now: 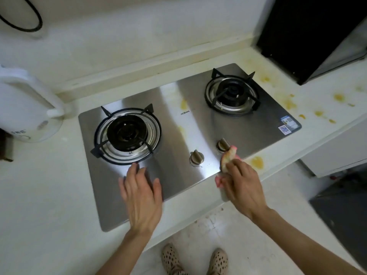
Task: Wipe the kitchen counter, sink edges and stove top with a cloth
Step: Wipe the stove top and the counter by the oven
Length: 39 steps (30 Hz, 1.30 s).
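Gripping a crumpled pink-and-white cloth [228, 158], the right hand [241, 184] presses it down at the front edge of the stove top [198, 132], its fingers clenched around the bundle. The cloth touches the right knob [223, 144]; the left knob [196, 156] stands just beside, uncovered. The left hand [142, 192] lies flat near the stove top's front left corner, fingers spread and released, grasping nothing, just in front of the left burner [127, 134]. The right burner [232, 94] sits toward the back right corner. Yellow smears mark the steel between the burners, and a blue sticker [289, 125] is stuck at the right edge. The stove top is sunk into a pale counter [39, 195] backed by a white wall. Yellow stains [257, 161] dot the counter's right end, one just beside the cloth at the front edge. A white kettle [27, 105] stands at the counter's left edge, a black appliance [309, 36] at the far right corner. Below the front edge, spotted shoes [195, 259] rest on a tiled floor.
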Each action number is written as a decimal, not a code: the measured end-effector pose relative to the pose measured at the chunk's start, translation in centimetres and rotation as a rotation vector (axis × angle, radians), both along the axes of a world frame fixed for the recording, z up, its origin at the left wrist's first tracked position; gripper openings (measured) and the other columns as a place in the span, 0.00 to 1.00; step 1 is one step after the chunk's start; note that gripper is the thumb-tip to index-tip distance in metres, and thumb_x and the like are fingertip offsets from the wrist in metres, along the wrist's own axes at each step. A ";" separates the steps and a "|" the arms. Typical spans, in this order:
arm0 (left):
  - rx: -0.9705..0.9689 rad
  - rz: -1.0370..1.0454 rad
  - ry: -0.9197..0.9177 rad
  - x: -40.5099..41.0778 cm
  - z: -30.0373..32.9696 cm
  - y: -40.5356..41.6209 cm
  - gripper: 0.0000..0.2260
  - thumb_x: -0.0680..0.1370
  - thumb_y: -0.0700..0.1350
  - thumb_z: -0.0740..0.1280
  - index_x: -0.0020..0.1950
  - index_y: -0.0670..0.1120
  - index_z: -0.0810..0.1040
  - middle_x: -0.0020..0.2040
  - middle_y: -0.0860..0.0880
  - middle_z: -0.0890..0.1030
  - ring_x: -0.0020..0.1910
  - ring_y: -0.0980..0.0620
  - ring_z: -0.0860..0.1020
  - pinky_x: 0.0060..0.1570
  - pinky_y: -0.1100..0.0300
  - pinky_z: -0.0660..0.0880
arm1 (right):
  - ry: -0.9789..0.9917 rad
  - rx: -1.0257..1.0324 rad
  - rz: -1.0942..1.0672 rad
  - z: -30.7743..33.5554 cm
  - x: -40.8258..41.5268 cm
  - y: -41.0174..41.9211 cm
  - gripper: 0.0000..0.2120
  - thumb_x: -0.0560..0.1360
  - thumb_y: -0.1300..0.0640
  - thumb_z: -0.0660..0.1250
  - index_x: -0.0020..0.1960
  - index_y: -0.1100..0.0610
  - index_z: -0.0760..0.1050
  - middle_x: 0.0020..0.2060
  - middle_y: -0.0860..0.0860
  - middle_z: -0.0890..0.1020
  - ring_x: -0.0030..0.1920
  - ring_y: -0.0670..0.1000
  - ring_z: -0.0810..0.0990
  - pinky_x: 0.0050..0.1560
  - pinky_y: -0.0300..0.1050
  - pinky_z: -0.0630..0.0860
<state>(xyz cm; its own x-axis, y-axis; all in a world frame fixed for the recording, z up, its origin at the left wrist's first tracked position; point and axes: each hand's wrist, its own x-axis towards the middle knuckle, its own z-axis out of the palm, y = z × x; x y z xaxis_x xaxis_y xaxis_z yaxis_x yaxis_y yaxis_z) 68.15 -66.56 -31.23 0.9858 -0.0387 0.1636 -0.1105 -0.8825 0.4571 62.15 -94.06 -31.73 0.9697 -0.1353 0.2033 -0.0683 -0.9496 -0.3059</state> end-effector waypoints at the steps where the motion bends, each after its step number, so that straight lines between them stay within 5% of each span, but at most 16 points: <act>1: -0.005 -0.029 0.013 0.3 -0.1 -1.8 0.19 0.80 0.50 0.57 0.68 0.42 0.68 0.74 0.42 0.66 0.75 0.45 0.62 0.77 0.44 0.48 | 0.020 -0.006 0.050 0.0 -0.5 -0.1 0.12 0.77 0.54 0.64 0.58 0.58 0.75 0.56 0.56 0.76 0.52 0.58 0.74 0.53 0.52 0.72; 6: -0.065 -0.156 0.025 -0.6 -0.1 -10.2 0.18 0.79 0.47 0.59 0.67 0.42 0.69 0.73 0.42 0.67 0.73 0.44 0.63 0.77 0.47 0.49 | 0.034 0.005 0.049 -0.9 -0.8 -4.6 0.11 0.80 0.51 0.61 0.56 0.55 0.78 0.57 0.53 0.78 0.56 0.57 0.77 0.57 0.53 0.72; 10: -0.143 -0.251 0.020 -1.9 0.4 -13.0 0.16 0.80 0.46 0.59 0.66 0.42 0.71 0.71 0.45 0.69 0.71 0.46 0.67 0.72 0.49 0.63 | -0.007 -0.044 -0.049 -1.0 0.3 -8.9 0.14 0.79 0.50 0.59 0.57 0.56 0.79 0.58 0.54 0.79 0.59 0.58 0.76 0.57 0.53 0.70; 17: 0.125 -0.231 0.071 -3.9 -1.3 -20.9 0.15 0.80 0.47 0.56 0.64 0.43 0.72 0.63 0.46 0.75 0.62 0.46 0.72 0.66 0.49 0.68 | 0.087 -0.005 -0.312 -1.6 2.0 -23.1 0.10 0.78 0.56 0.61 0.53 0.62 0.76 0.53 0.60 0.77 0.50 0.64 0.75 0.53 0.55 0.70; 21: 0.200 -0.170 0.026 -3.8 -1.6 -21.3 0.15 0.79 0.46 0.58 0.63 0.42 0.74 0.63 0.44 0.76 0.63 0.45 0.72 0.68 0.49 0.65 | 0.059 0.108 -0.372 0.1 2.6 -22.7 0.08 0.77 0.55 0.60 0.45 0.57 0.75 0.46 0.56 0.80 0.47 0.59 0.73 0.49 0.54 0.70; 24: 0.212 -0.165 -0.010 -3.9 -1.7 -21.8 0.14 0.78 0.44 0.60 0.62 0.42 0.75 0.61 0.44 0.76 0.60 0.43 0.73 0.65 0.48 0.67 | 0.036 0.200 -0.076 0.3 1.1 -16.4 0.06 0.71 0.60 0.70 0.48 0.57 0.78 0.48 0.56 0.79 0.48 0.60 0.76 0.49 0.52 0.74; 27: 0.179 -0.170 -0.041 -3.9 -1.8 -21.8 0.14 0.77 0.43 0.61 0.61 0.41 0.75 0.60 0.43 0.76 0.57 0.42 0.73 0.60 0.46 0.70 | 0.047 0.180 0.273 -0.3 -0.2 -11.4 0.12 0.74 0.50 0.66 0.50 0.57 0.78 0.50 0.54 0.77 0.52 0.57 0.75 0.56 0.49 0.70; 31: 0.063 -0.198 -0.031 -3.0 -1.5 -23.7 0.15 0.76 0.42 0.59 0.61 0.42 0.75 0.59 0.45 0.77 0.56 0.44 0.74 0.57 0.49 0.71 | -0.033 0.130 0.368 -1.3 1.1 -13.5 0.10 0.77 0.50 0.65 0.51 0.55 0.79 0.50 0.52 0.79 0.53 0.56 0.77 0.56 0.48 0.71; 39: 0.003 -0.338 0.021 0.0 -1.5 -32.5 0.10 0.76 0.41 0.60 0.56 0.47 0.73 0.58 0.48 0.75 0.54 0.47 0.74 0.59 0.53 0.69 | -0.023 0.094 -0.085 -1.1 3.0 -28.2 0.19 0.77 0.50 0.59 0.53 0.62 0.80 0.53 0.59 0.80 0.52 0.62 0.77 0.53 0.52 0.74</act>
